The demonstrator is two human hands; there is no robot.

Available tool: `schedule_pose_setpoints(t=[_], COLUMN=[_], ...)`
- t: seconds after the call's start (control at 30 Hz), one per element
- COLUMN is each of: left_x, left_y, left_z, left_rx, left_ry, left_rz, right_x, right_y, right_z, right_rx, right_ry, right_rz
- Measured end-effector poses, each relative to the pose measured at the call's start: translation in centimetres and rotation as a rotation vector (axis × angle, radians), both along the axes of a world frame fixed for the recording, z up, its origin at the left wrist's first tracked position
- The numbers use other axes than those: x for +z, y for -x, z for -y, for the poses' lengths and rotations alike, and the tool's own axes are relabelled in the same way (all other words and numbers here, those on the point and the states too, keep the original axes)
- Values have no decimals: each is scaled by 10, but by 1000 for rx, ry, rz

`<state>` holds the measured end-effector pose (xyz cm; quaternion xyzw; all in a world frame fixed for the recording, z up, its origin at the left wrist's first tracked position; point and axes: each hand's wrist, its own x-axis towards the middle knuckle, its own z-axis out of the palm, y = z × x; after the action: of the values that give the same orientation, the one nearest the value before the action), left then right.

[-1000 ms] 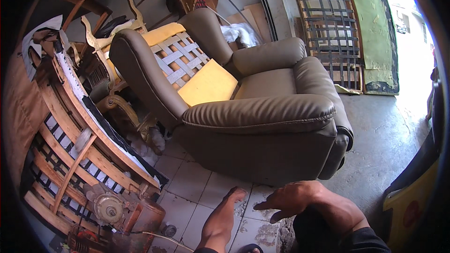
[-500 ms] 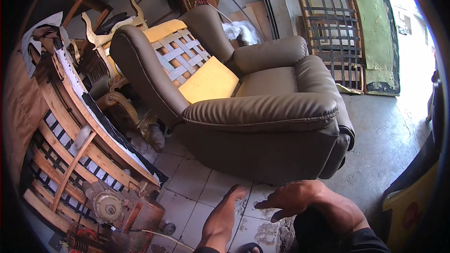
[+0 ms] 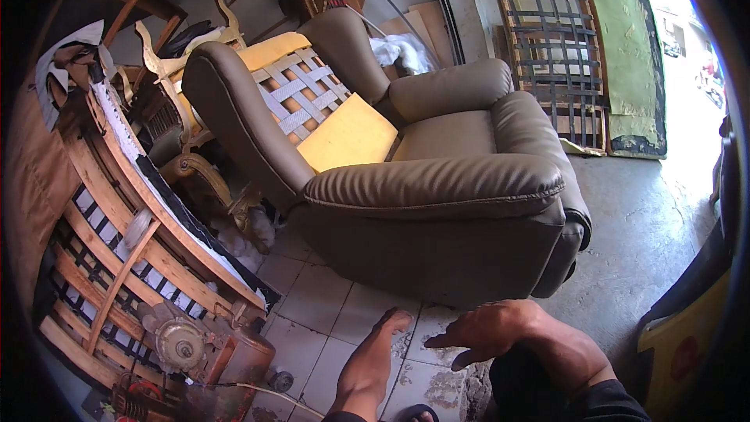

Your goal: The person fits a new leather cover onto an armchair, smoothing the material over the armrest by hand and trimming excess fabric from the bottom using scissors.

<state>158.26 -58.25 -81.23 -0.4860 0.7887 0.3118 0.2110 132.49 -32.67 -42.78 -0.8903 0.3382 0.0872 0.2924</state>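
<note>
A brown recliner armchair [image 3: 437, 242] stands in front of me, its near side turned toward my hands. Its backrest is uncovered, showing woven grey webbing [image 3: 301, 94] and a strip of yellow foam [image 3: 273, 51]. A yellow foam piece [image 3: 351, 134] leans against the lower backrest, above the seat [image 3: 449, 137]. My left hand [image 3: 397, 320] hangs over the tiles below the chair; its fingers are mostly hidden from this angle. To its right, my right hand [image 3: 484, 330] has its wrist bent and its fingers pointing left, thumb apart, with nothing in it. Neither hand visibly touches the chair.
Wooden frames with dark webbing [image 3: 133, 266] lean at the left, behind a rusty compressor [image 3: 195, 352] with a cable. Carved chair frames [image 3: 168, 101] crowd the back left. A webbed panel [image 3: 551, 47] and a green panel [image 3: 633, 70] stand by the doorway. Something yellow [image 3: 672, 344] is at lower right.
Both hands and the chair keep the same place. Outside the doorway at far right, a small reddish shape has come into view.
</note>
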Motion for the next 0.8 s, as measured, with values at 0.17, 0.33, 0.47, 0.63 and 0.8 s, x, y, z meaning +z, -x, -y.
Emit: schedule_pose_setpoints(t=[0.17, 0.33, 0.47, 0.63, 0.8], left_x=[31, 5, 26, 39, 28], left_y=[36, 33, 16, 30, 22], left_z=[-18, -3, -19, -20, -18], left_rx=[120, 53, 60, 78, 306], left_ry=[-55, -26, -8, -38, -151], left_rz=[-40, -100, -156, -37, -126], right_x=[-1, 1, -3, 1, 4], right_y=[7, 6, 2, 4, 4], right_z=[0, -3, 2, 1, 0], right_rx=[-44, -75, -52, -52, -27], right_ry=[-20, -49, -74, -61, -39], right_rz=[-53, -61, -51, -60, -51])
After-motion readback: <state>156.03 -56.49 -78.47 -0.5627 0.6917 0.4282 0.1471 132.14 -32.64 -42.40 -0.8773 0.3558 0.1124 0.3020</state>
